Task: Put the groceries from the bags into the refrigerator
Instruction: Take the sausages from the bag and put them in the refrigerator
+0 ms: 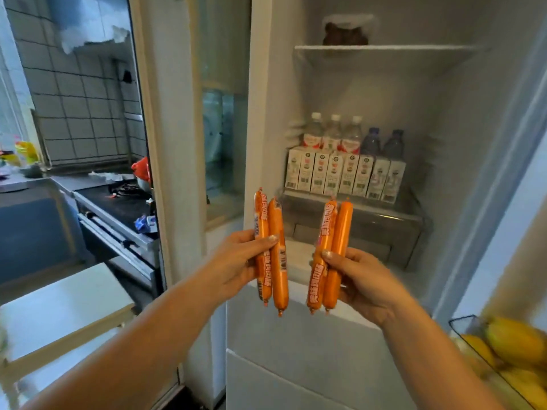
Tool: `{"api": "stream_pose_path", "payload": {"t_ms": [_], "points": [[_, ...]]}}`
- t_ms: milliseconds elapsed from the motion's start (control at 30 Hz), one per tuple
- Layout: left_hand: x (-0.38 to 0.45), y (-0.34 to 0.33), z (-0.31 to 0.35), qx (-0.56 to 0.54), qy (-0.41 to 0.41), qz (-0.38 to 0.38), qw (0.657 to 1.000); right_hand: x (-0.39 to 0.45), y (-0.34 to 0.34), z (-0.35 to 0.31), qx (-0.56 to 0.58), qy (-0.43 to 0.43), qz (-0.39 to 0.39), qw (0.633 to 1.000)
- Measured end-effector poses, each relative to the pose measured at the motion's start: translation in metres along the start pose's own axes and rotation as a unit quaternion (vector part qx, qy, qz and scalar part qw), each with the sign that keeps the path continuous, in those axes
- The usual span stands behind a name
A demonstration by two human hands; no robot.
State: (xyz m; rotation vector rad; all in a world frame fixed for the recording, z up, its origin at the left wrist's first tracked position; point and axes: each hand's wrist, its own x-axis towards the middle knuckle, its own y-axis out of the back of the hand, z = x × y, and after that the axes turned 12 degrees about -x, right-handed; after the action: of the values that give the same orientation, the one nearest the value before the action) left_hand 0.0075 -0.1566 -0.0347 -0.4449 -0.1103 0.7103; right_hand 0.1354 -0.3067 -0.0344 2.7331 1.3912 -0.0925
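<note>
The open refrigerator fills twelve to three o'clock. Its middle shelf carries a row of milk cartons with water bottles behind; the upper shelf holds a dark wrapped package. At five o'clock, a wire basket holds yellow fruit. Each hand grips two orange sausage sticks, long axes near upright — left hand around the left pair, right hand around the right pair, thumb and fingers pinching each mid-length. The shelf lies at twelve o'clock from both hands — the right looks nearer.
</note>
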Motion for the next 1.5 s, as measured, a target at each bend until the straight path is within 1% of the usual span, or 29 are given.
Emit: {"api": "stream_pose_path", "payload": {"t_ms": [167,233,333,500,567,600,633,667,733,767,833,867,933,1000,1033,1233,1300,1433,1500], "points": [[0.096,-0.02,0.002,0.01,0.016,-0.034,0.999,0.074,0.022,-0.008,0.058,-0.018,0.04,0.997],[0.132,-0.028,0.004,0.007,0.022,-0.061,0.998,0.104,0.036,-0.014,0.058,-0.022,0.055,0.997],[0.175,-0.037,0.005,0.012,0.034,-0.082,0.996,0.139,0.054,-0.021,0.047,-0.029,0.091,0.994],[0.234,-0.049,0.003,0.025,0.049,-0.106,0.993,0.175,0.083,-0.03,-0.006,-0.038,0.136,0.99],[0.252,-0.052,0.001,0.036,0.058,-0.113,0.991,0.184,0.099,-0.045,-0.052,-0.009,0.177,0.983],[0.26,-0.053,0.0,0.04,0.063,-0.114,0.991,0.188,0.108,-0.054,-0.1,0.009,0.209,0.973],[0.267,-0.053,-0.002,0.042,0.066,-0.115,0.99,0.191,0.116,-0.064,-0.169,0.026,0.242,0.955],[0.273,-0.052,-0.004,0.042,0.069,-0.118,0.99,0.196,0.126,-0.072,-0.252,0.036,0.276,0.927],[0.285,-0.05,-0.008,0.041,0.078,-0.131,0.987,0.21,0.146,-0.08,-0.422,0.037,0.323,0.846],[0.289,-0.049,-0.01,0.04,0.081,-0.14,0.986,0.218,0.155,-0.081,-0.488,0.033,0.328,0.808],[0.297,-0.048,-0.013,0.037,0.088,-0.151,0.984,0.232,0.167,-0.077,-0.598,0.017,0.314,0.737],[0.3,-0.048,-0.014,0.037,0.091,-0.157,0.983,0.24,0.172,-0.073,-0.651,0.009,0.306,0.695],[0.305,-0.049,-0.016,0.041,0.093,-0.171,0.98,0.254,0.179,-0.061,-0.732,0.0,0.288,0.618],[0.309,-0.049,-0.017,0.048,0.093,-0.176,0.979,0.267,0.182,-0.048,-0.776,0.003,0.272,0.57],[0.311,-0.049,-0.018,0.053,0.091,-0.177,0.979,0.273,0.183,-0.041,-0.788,0.011,0.262,0.557],[0.314,-0.05,-0.024,0.081,0.083,-0.177,0.977,0.291,0.189,-0.028,-0.799,0.031,0.255,0.544],[0.314,-0.05,-0.025,0.082,0.083,-0.183,0.976,0.29,0.192,-0.028,-0.787,0.038,0.254,0.561],[0.313,-0.052,-0.024,0.064,0.087,-0.195,0.975,0.282,0.201,-0.03,-0.743,0.052,0.238,0.624],[0.313,-0.053,-0.023,0.056,0.088,-0.195,0.975,0.28,0.205,-0.03,-0.732,0.054,0.231,0.639]]}}
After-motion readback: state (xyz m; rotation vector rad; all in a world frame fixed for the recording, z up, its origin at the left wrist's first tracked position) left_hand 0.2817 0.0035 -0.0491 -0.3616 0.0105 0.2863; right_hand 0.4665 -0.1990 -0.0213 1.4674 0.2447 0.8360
